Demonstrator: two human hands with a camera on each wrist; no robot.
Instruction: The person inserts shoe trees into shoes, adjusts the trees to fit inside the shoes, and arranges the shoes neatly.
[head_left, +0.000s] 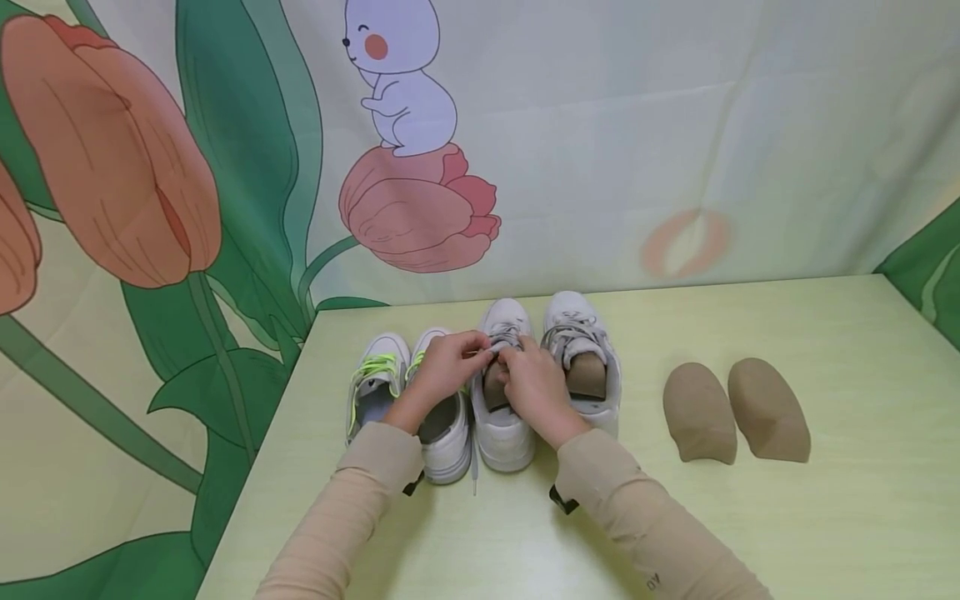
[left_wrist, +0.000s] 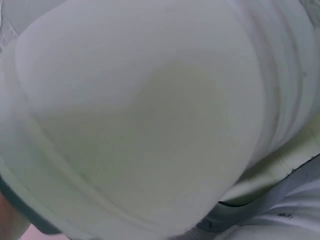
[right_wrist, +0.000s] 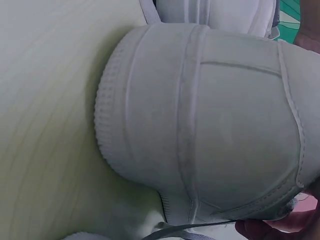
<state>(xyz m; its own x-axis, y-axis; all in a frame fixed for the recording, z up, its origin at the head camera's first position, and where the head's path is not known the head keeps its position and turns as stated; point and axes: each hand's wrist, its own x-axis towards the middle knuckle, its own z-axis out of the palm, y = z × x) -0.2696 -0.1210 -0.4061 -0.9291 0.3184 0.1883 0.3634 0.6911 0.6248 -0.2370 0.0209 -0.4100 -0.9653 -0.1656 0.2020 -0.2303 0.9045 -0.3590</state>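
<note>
At the middle of the table stands a white sneaker with grey shoelaces and a brown shoe insert in its opening. My left hand pinches a grey lace near the tongue between thumb and forefinger. Across from it, my right hand holds the laces with bent fingers, partly hiding the shoe's opening. In the right wrist view, the sneaker's heel fills the middle, with fingertips beside a grey lace. A white shoe heel blocks the left wrist view, hiding the fingers.
To the right stands the matching sneaker, with a brown insert inside. Two smaller white shoes with neon laces stand at the left. Two loose brown inserts lie on the table. A printed cloth hangs behind.
</note>
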